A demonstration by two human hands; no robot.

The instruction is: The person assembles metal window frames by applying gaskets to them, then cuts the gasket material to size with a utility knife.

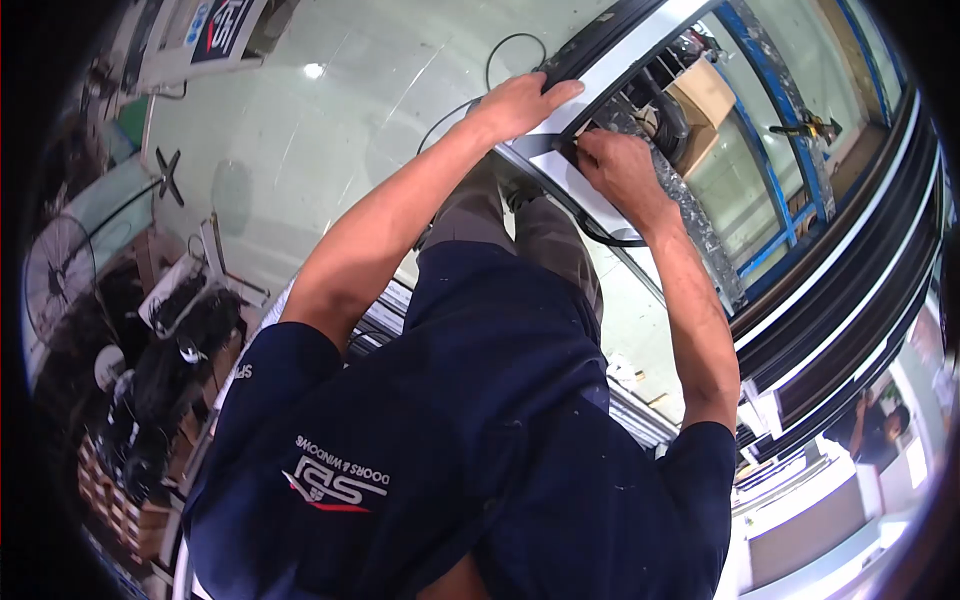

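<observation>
A light frame with black edging [625, 72] reaches down from the top of the view, its corner near my legs. On its left side, near the corner, lies my left hand [522, 104], thumb apart from the fingers over the black edge. My right hand [618, 168] is at the inner edge of the same corner, its fingers bent together against the black strip. What those fingers hold, if anything, is hidden. Thin black cord [516, 36] loops beside the frame.
A blue metal rack [765, 150] stands right of the frame, with a cardboard box [700, 105] and a yellow-black tool [822, 130]. Long dark profiles [850, 290] line the right. A standing fan [62, 268] is far left. Another person [872, 432] is at lower right.
</observation>
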